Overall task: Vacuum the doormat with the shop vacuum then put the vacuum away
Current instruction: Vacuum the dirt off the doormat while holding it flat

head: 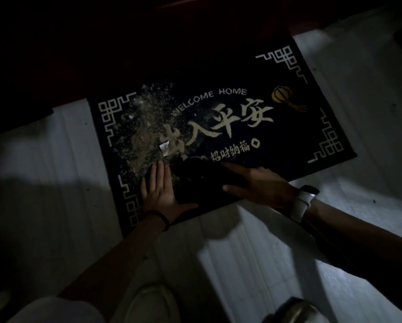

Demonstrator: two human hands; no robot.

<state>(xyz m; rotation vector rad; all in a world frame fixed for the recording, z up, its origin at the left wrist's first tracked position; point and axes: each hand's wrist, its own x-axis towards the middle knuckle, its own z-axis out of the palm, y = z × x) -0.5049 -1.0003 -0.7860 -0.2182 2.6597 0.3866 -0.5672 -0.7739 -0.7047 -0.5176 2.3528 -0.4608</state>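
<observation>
Doormat (288, 113) was laid askew on the pale floor (276, 264), grit (146, 134) and a paper scrap (164, 147) spread toward its nine o'clock side. A dark nozzle-like object (202, 180) at six o'clock was flanked by the left hand (159, 190), fingers flat, and the right hand (260, 185), fingers spread on it. Grit could be pushed off the edge; the scrap could clog the intake.

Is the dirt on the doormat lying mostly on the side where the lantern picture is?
No, the dirt covers the doormat end opposite the lantern picture.
</observation>
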